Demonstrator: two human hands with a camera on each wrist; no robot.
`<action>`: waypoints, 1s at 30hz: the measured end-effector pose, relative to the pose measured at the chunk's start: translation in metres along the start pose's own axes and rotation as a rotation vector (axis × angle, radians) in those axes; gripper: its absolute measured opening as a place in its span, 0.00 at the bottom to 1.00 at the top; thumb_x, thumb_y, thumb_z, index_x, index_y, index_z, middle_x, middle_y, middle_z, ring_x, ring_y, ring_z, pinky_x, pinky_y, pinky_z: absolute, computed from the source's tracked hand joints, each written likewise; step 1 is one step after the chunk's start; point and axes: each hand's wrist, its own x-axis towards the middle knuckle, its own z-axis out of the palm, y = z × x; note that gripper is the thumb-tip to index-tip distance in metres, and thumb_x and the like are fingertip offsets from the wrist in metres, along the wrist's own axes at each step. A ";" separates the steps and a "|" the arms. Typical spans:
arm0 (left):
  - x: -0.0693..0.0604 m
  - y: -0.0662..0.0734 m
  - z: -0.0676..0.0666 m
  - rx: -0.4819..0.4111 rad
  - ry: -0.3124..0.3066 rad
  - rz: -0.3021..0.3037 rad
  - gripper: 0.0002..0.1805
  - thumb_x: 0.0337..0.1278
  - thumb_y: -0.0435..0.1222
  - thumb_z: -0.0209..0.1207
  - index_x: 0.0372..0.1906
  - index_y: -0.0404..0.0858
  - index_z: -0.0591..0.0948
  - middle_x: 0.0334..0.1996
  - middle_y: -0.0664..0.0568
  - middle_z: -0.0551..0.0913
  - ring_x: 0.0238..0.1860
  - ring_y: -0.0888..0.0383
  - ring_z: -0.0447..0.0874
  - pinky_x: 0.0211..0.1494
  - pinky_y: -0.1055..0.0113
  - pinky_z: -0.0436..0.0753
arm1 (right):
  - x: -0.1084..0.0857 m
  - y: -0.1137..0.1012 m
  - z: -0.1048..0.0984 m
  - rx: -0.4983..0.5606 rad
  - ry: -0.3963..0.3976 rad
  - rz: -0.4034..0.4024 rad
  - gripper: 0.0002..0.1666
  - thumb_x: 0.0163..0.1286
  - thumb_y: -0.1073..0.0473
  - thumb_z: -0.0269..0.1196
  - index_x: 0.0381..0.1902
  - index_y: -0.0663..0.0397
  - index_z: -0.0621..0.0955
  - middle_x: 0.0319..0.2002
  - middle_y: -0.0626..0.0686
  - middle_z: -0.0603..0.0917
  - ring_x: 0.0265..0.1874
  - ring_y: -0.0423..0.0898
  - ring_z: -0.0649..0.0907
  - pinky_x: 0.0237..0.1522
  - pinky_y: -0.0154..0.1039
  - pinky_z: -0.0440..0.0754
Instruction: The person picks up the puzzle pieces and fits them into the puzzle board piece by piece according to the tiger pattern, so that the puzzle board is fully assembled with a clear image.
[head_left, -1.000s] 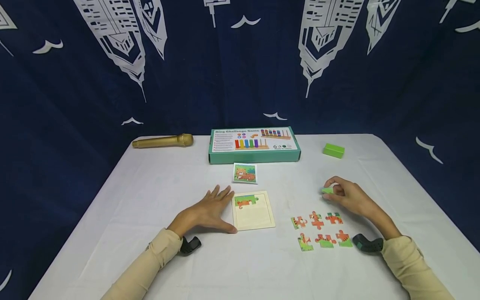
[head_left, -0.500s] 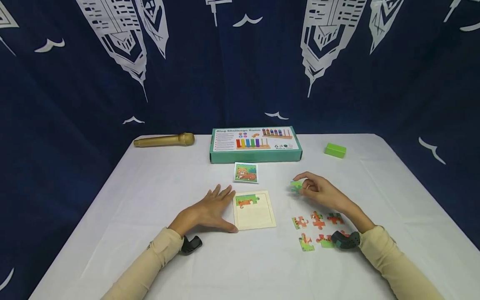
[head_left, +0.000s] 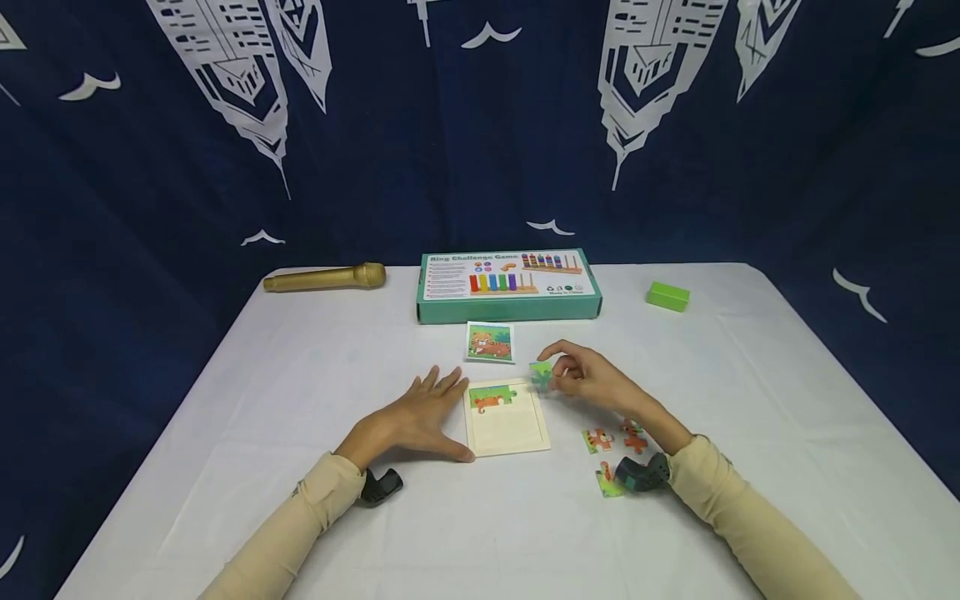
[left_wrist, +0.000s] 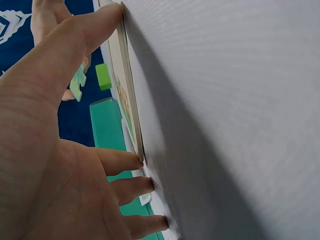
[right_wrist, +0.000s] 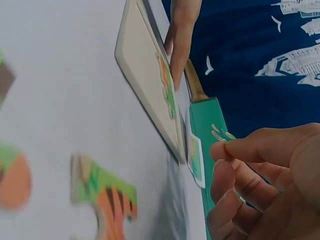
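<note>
My left hand (head_left: 411, 423) lies with fingers spread at the left side of the pale wooden puzzle board (head_left: 510, 435), thumb and fingertips touching its edge. In the board's upper left sit joined puzzle pieces (head_left: 489, 399) showing green and an orange tail. Between thumb and fingers my right hand (head_left: 596, 383) pinches a green puzzle piece (head_left: 540, 374), raised near the board's upper right corner; the right wrist view shows this piece (right_wrist: 221, 134) nearly edge-on. Loose orange and green pieces (head_left: 598, 440) lie right of the board, some hidden under the right forearm.
A small tiger picture card (head_left: 490, 342) lies behind the board. Farther back are a green Ring Challenge Game box (head_left: 510, 310), a gold microphone-shaped object (head_left: 326, 278) and a light green block (head_left: 667, 297). White cloth (head_left: 300, 350) covers the table.
My right hand has carried the green puzzle piece leftward from beyond the loose pieces to the board's upper right corner. The left hand has stayed in place at the board.
</note>
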 end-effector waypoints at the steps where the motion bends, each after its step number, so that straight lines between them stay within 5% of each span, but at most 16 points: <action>1: 0.000 0.000 0.000 0.001 0.000 0.000 0.63 0.40 0.64 0.67 0.76 0.37 0.51 0.77 0.46 0.43 0.75 0.41 0.32 0.74 0.44 0.40 | 0.002 -0.001 0.002 0.004 -0.008 0.000 0.22 0.63 0.72 0.56 0.56 0.64 0.72 0.33 0.66 0.80 0.23 0.43 0.75 0.26 0.32 0.70; 11: -0.001 -0.001 0.001 -0.015 0.012 0.005 0.63 0.39 0.64 0.67 0.76 0.39 0.50 0.77 0.46 0.43 0.75 0.40 0.32 0.74 0.43 0.41 | 0.012 -0.001 0.017 -0.112 -0.053 -0.001 0.19 0.62 0.72 0.61 0.53 0.64 0.77 0.30 0.55 0.83 0.28 0.44 0.77 0.36 0.31 0.73; 20: -0.002 -0.002 0.001 -0.057 0.007 0.019 0.55 0.39 0.62 0.68 0.75 0.58 0.55 0.77 0.44 0.44 0.75 0.38 0.31 0.74 0.41 0.40 | 0.012 0.002 0.020 -0.188 -0.071 -0.022 0.17 0.64 0.65 0.63 0.52 0.61 0.79 0.30 0.50 0.78 0.24 0.41 0.71 0.28 0.30 0.70; 30: -0.001 -0.003 0.001 -0.034 -0.005 0.030 0.51 0.41 0.63 0.67 0.74 0.58 0.59 0.76 0.42 0.43 0.74 0.36 0.31 0.73 0.40 0.40 | 0.013 0.005 0.022 -0.238 -0.067 -0.050 0.17 0.64 0.64 0.65 0.52 0.59 0.80 0.28 0.50 0.77 0.23 0.40 0.71 0.25 0.29 0.68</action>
